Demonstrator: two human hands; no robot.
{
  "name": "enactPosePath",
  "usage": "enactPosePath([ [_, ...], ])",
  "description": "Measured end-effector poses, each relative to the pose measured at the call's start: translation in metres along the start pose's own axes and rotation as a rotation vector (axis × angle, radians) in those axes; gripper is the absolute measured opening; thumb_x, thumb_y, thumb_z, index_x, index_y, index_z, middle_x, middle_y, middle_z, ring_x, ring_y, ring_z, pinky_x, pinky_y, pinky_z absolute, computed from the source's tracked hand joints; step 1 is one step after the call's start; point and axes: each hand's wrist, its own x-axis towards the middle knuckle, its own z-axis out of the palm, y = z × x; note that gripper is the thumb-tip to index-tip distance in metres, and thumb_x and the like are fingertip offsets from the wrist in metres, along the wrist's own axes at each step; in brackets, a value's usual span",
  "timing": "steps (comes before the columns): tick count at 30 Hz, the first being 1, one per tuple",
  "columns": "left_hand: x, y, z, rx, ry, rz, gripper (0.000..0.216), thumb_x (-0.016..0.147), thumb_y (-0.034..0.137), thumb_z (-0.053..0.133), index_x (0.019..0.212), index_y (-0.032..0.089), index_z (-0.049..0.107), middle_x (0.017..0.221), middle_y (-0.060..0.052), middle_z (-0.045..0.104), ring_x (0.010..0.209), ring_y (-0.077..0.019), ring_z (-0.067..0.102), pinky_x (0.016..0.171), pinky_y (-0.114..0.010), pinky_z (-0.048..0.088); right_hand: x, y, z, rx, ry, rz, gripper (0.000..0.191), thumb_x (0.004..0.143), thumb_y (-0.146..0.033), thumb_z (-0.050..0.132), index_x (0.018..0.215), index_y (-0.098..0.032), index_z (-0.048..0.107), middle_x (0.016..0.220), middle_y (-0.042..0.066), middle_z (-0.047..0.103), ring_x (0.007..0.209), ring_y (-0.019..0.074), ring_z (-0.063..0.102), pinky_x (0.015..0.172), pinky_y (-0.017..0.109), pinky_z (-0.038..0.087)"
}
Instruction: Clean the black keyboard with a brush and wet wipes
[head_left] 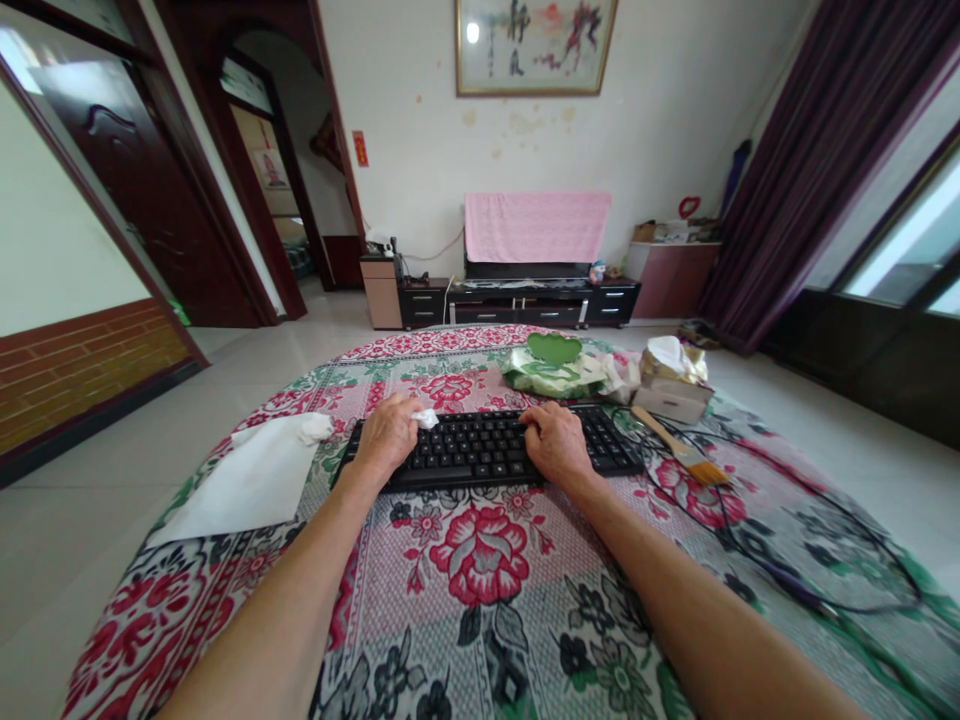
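Floral tablecloth [480,570] lies bare between you and one black keyboard [480,450]. Your left hand [386,435] pinches one small white wad [426,418] at its left end; your right hand [556,440] rests flat on the keys (holding nothing). One white sheet [247,480] nears the left table edge

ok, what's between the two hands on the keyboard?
Head view: bare keys of the black keyboard, plus the small white tissue wad poking out of the left hand. The right hand rests flat on the keys.
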Motion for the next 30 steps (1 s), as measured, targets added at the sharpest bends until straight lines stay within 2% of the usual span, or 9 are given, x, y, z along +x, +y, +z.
enactPosePath([
  [4,0.001,-0.007,-0.005,0.043,-0.036,-0.048,0.032,0.079,0.011,0.045,0.092,0.022,0.072,0.083,-0.007,0.06,0.084,-0.022,0.06,0.078,-0.03,0.045,0.0,-0.001,0.0,-0.007,0.004,0.006,0.025,0.081,-0.016,0.047,0.089,-0.02,0.07,0.09,0.008,0.062,0.088,0.0211,0.054,0.082,0.032,0.035],
  [7,0.001,-0.007,-0.007,0.054,-0.001,-0.084,0.031,0.079,0.011,0.046,0.091,0.023,0.073,0.082,-0.006,0.058,0.083,-0.0216,0.059,0.078,-0.03,0.046,-0.001,-0.001,0.0,-0.009,-0.001,0.013,0.025,0.082,-0.017,0.047,0.09,-0.02,0.071,0.089,0.008,0.062,0.088,0.0212,0.054,0.083,0.033,0.035],
  [10,0.001,0.001,-0.004,0.01,0.024,-0.023,0.032,0.08,0.011,0.046,0.093,0.022,0.073,0.085,-0.006,0.059,0.085,-0.0205,0.058,0.079,-0.029,0.046,0.0,-0.001,0.0,-0.008,-0.005,0.012,0.025,0.082,-0.018,0.047,0.09,-0.02,0.071,0.09,0.008,0.062,0.089,0.0215,0.054,0.083,0.033,0.035],
  [15,0.001,0.015,0.003,-0.072,-0.011,0.087,0.037,0.082,0.008,0.043,0.096,0.024,0.074,0.091,-0.006,0.06,0.088,-0.0185,0.058,0.08,-0.027,0.046,0.0,0.0,0.0,-0.011,-0.002,0.01,0.024,0.082,-0.017,0.047,0.089,-0.02,0.07,0.089,0.007,0.062,0.089,0.0208,0.053,0.083,0.032,0.035],
  [20,0.001,0.003,-0.001,-0.003,-0.054,0.005,0.036,0.083,0.01,0.043,0.092,0.025,0.075,0.085,-0.007,0.06,0.088,-0.0213,0.058,0.076,-0.028,0.046,0.0,0.0,0.0,-0.013,-0.002,0.007,0.025,0.082,-0.017,0.046,0.089,-0.02,0.07,0.089,0.007,0.062,0.088,0.0204,0.053,0.083,0.032,0.035],
  [25,0.002,-0.002,-0.006,-0.005,-0.028,-0.064,0.035,0.08,0.011,0.045,0.088,0.026,0.075,0.087,-0.007,0.063,0.087,-0.0228,0.06,0.076,-0.03,0.047,0.0,0.0,0.0,-0.012,-0.002,0.0,0.026,0.081,-0.017,0.046,0.089,-0.019,0.071,0.089,0.008,0.063,0.088,0.0208,0.054,0.082,0.032,0.035],
  [30,0.005,0.004,-0.006,-0.197,0.048,-0.048,0.035,0.076,0.01,0.047,0.095,0.024,0.073,0.095,-0.004,0.07,0.09,-0.0202,0.063,0.086,-0.03,0.046,0.002,-0.002,-0.007,0.003,0.006,-0.004,0.026,0.082,-0.017,0.046,0.091,-0.02,0.071,0.089,0.008,0.064,0.087,0.0213,0.055,0.082,0.033,0.036],
])
